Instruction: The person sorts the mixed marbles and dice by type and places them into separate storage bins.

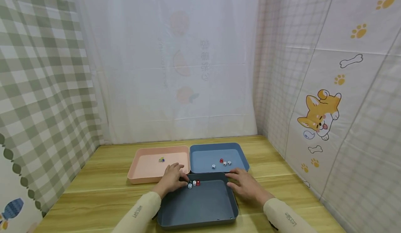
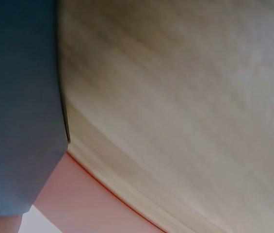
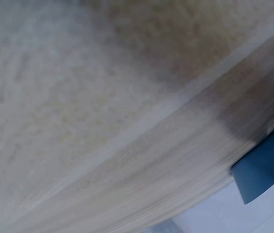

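Observation:
My left hand [image 1: 171,180] reaches over the far left corner of a dark grey tray [image 1: 200,222], its thumb and index fingertips right at a small group of dice. In that group are a dark die [image 1: 189,182], a white die [image 1: 194,183] and a red die [image 1: 198,183], with another white die [image 1: 190,186] just nearer. Over the tray's far right corner, my right hand [image 1: 245,186] rests its fingers at the rim. The left wrist view has the dark tray's outer wall [image 2: 20,97]; only a sliver of hand [image 2: 1,224] shows below it.
Behind the dark tray stand a pink tray [image 1: 138,170] with small yellow-green and blue dice [image 1: 161,160], and a blue tray [image 1: 200,153] holding a red die [image 1: 221,160] and several white dice [image 1: 225,163]. Cloth curtains [image 1: 175,121] enclose the wooden table [image 1: 87,198].

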Action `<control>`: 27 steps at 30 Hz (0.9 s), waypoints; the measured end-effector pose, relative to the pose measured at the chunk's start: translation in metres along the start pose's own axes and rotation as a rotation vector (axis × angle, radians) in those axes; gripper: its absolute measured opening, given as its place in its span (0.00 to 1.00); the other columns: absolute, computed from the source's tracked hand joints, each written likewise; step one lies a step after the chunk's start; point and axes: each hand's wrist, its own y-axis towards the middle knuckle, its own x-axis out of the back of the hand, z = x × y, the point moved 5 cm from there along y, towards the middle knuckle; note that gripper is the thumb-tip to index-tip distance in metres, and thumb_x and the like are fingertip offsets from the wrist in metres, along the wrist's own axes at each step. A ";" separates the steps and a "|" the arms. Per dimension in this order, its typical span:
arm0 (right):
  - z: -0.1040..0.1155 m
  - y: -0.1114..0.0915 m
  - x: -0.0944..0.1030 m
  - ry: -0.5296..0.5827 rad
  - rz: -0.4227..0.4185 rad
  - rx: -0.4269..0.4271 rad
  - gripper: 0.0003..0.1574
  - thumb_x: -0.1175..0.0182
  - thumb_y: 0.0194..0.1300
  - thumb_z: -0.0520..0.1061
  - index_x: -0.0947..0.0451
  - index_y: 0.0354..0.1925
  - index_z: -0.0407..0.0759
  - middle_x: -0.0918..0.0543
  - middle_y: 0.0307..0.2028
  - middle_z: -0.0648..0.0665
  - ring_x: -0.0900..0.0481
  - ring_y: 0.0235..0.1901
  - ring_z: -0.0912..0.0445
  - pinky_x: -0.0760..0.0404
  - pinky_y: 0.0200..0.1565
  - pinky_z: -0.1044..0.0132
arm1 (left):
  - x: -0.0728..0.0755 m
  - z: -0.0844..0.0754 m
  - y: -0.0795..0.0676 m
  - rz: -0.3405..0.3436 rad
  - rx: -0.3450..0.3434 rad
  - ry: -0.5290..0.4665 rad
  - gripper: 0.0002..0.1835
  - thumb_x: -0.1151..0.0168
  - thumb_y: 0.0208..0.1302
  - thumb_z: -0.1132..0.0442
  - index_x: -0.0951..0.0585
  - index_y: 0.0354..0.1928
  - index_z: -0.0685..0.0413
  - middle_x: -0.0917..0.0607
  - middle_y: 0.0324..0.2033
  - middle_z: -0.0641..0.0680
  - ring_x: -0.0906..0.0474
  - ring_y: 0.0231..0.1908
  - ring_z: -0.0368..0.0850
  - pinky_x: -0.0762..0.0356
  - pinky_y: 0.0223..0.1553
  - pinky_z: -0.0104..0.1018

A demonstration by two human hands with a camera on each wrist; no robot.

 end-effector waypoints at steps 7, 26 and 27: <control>0.000 0.000 0.001 0.007 0.001 -0.002 0.29 0.43 0.73 0.58 0.22 0.62 0.42 0.25 0.58 0.40 0.28 0.59 0.42 0.30 0.60 0.41 | -0.005 -0.001 0.000 -0.012 -0.017 0.020 0.03 0.25 0.53 0.59 0.11 0.30 0.46 0.22 0.57 0.64 0.36 0.64 0.69 0.48 0.63 0.72; 0.001 0.000 0.001 -0.001 -0.009 0.010 0.27 0.42 0.72 0.55 0.21 0.61 0.43 0.24 0.58 0.40 0.28 0.58 0.42 0.30 0.60 0.42 | 0.002 0.000 -0.001 -0.035 0.041 -0.070 0.02 0.25 0.55 0.61 0.11 0.30 0.48 0.23 0.58 0.64 0.37 0.64 0.66 0.46 0.66 0.64; 0.001 0.000 0.001 -0.001 -0.010 0.010 0.26 0.42 0.72 0.55 0.21 0.61 0.43 0.24 0.58 0.40 0.28 0.58 0.42 0.30 0.60 0.42 | 0.004 0.000 -0.001 -0.038 0.046 -0.080 0.02 0.25 0.55 0.61 0.11 0.30 0.48 0.24 0.58 0.65 0.37 0.64 0.66 0.47 0.66 0.64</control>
